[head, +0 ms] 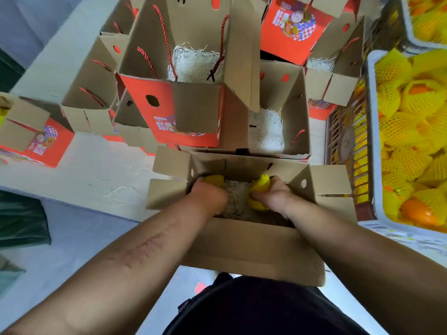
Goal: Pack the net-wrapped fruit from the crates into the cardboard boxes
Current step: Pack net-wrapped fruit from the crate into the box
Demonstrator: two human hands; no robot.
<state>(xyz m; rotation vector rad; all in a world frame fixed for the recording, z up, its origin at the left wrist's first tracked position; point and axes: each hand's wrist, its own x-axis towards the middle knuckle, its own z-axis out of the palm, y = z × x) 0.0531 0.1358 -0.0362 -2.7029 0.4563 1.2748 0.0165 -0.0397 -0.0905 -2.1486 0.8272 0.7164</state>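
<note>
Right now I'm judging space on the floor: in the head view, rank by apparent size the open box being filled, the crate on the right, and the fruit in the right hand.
1. Crate
2. Box, though nearness enlarges it
3. Fruit

Both hands point(242, 197) (netted fruit point(260, 194)) inside open box point(251, 250)

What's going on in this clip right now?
A person is packing fruit. Both hands are down inside the nearest open cardboard box, which is lined with pale shredded filler. The left hand covers one yellow net-wrapped fruit and the right hand grips another. More open boxes wait behind, and a crate of wrapped fruit sits at the right.
</note>
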